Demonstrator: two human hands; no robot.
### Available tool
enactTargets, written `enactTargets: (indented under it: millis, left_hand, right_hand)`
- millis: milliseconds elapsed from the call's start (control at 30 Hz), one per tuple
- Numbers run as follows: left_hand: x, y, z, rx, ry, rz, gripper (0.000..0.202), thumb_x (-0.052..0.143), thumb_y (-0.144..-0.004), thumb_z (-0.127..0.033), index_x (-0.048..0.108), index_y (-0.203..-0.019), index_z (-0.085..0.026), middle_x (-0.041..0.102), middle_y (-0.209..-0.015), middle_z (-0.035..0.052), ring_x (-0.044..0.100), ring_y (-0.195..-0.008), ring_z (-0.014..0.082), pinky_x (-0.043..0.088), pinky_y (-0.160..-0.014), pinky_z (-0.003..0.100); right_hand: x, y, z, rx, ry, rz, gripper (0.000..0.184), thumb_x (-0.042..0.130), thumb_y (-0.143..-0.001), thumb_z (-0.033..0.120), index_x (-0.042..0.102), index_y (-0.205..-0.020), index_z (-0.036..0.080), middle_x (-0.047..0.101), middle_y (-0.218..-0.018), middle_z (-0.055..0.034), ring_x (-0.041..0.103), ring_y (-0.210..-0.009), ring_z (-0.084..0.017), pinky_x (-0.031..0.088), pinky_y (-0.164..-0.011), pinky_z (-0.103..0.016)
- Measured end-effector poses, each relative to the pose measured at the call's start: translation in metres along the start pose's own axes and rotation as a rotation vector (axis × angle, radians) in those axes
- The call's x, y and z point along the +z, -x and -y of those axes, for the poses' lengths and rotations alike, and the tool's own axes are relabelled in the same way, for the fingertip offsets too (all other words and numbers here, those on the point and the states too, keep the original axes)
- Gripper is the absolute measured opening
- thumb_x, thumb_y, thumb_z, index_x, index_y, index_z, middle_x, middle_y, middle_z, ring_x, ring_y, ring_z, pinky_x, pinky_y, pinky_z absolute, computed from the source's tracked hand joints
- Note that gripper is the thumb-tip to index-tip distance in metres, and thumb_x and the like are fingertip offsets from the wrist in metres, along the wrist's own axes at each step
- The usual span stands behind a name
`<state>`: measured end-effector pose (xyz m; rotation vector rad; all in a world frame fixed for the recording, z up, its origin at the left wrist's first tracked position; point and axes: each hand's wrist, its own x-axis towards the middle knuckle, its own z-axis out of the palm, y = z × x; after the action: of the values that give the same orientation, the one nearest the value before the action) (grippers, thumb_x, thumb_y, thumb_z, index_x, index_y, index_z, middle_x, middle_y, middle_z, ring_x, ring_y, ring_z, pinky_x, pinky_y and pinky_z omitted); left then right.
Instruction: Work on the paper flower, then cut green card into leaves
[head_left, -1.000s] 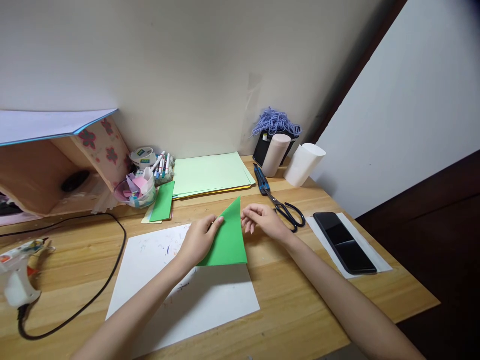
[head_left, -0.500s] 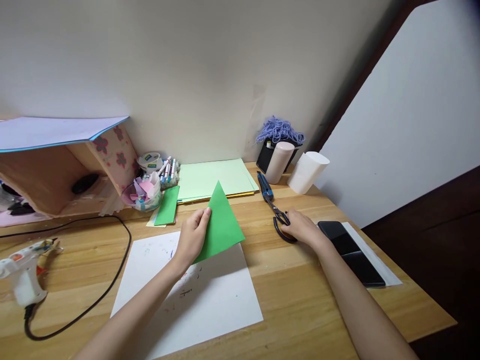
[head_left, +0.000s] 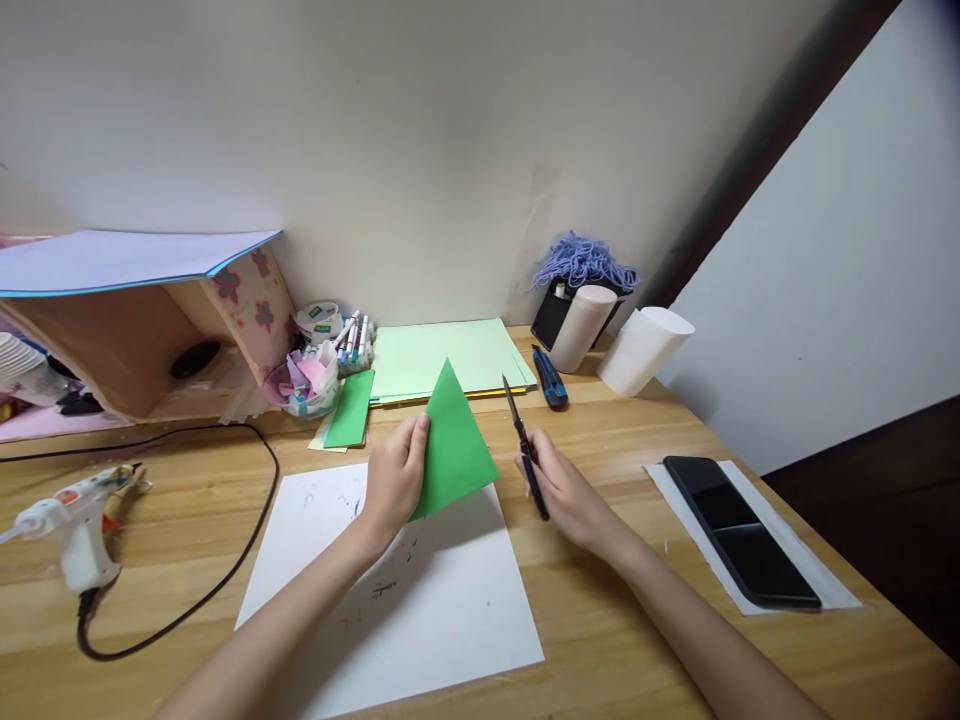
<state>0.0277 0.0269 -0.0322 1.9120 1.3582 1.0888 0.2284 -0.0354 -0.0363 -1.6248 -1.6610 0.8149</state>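
Note:
My left hand [head_left: 397,468] grips a green paper triangle [head_left: 455,445] by its left edge, with the point upward, above a white sheet [head_left: 442,610] marked with small scribbles. To the right, my right hand [head_left: 559,485] holds a pair of scissors [head_left: 523,440] with dark handles, lifted off the table. The blades look closed and point up and away from me. A gap separates the scissors from the triangle. Behind the scissors a blue utility knife [head_left: 550,378] lies on the wooden table.
At left stand a glue gun [head_left: 86,535] with a looping black cord and a cardboard box [head_left: 255,300]. A scrap bowl [head_left: 304,385], markers [head_left: 352,338] and pale green sheets [head_left: 442,350] line the wall. Purple yarn [head_left: 581,262], paper rolls [head_left: 646,350] and a phone [head_left: 742,535] are at right.
My right hand has picked the scissors up from the table and brought them left, toward the green triangle. My left hand keeps its hold on the paper. The view has shifted slightly.

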Motion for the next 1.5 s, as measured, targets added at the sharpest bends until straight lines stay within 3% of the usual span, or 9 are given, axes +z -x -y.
enactTargets:
  millis: [167,267,433,667,1000,1500]
  left_hand:
    - [0.0,0.004,0.002,0.131,-0.263,-0.112,0.032,0.031,-0.091,-0.033,0.042,-0.065,-0.019,0.035,-0.052,-0.0046,0.032,-0.047,0.0103,0.02,-0.05,0.024]
    - [0.001,0.006,0.002,0.173,-0.304,-0.156,0.032,0.03,-0.091,-0.032,0.043,-0.065,-0.019,0.033,-0.051,-0.0047,0.032,-0.046,0.01,0.02,-0.049,0.023]
    - [0.005,0.01,0.001,0.206,-0.312,-0.162,0.031,0.029,-0.092,-0.03,0.041,-0.066,-0.019,0.033,-0.051,-0.0044,0.031,-0.045,0.0102,0.02,-0.048,0.023]
    - [0.01,0.016,0.0,0.153,-0.257,-0.115,0.031,0.027,-0.091,-0.032,0.037,-0.064,-0.019,0.032,-0.052,-0.0043,0.032,-0.045,0.0103,0.02,-0.048,0.024]
    - [0.014,0.022,-0.006,0.012,-0.058,-0.064,0.033,0.028,-0.092,-0.035,0.036,-0.063,-0.02,0.035,-0.052,-0.0046,0.034,-0.046,0.0102,0.022,-0.049,0.024]
    - [0.016,0.022,-0.006,-0.007,-0.008,-0.09,0.032,0.028,-0.091,-0.035,0.036,-0.064,-0.02,0.036,-0.051,-0.0046,0.035,-0.047,0.0106,0.024,-0.049,0.024]
  right_hand:
    - [0.003,0.008,0.015,0.023,0.196,0.007,0.022,0.037,-0.085,0.043,0.034,-0.086,0.022,0.052,-0.08,-0.0016,0.052,-0.067,-0.018,0.036,-0.059,-0.026]
    - [0.01,0.009,0.018,0.042,0.276,0.039,0.029,0.049,-0.078,0.044,0.035,-0.088,0.021,0.054,-0.082,-0.0041,0.055,-0.069,-0.019,0.035,-0.056,-0.025]
    - [0.022,0.009,0.02,0.075,0.366,-0.005,0.028,0.047,-0.078,0.044,0.035,-0.088,0.02,0.057,-0.084,-0.0059,0.057,-0.07,-0.021,0.035,-0.055,-0.025]
    - [0.029,0.009,0.02,0.054,0.475,-0.102,0.038,0.045,-0.078,0.057,0.037,-0.087,0.021,0.059,-0.087,-0.0057,0.059,-0.073,-0.024,0.033,-0.053,-0.026]
    - [0.037,0.007,0.019,0.035,0.572,-0.165,0.044,0.04,-0.078,0.063,0.039,-0.089,0.02,0.06,-0.085,-0.0056,0.061,-0.074,-0.024,0.03,-0.05,-0.026]
    - [0.036,0.005,0.021,0.035,0.562,-0.176,0.03,0.04,-0.084,0.051,0.04,-0.084,0.02,0.06,-0.082,-0.0061,0.06,-0.068,-0.021,0.03,-0.049,-0.025]
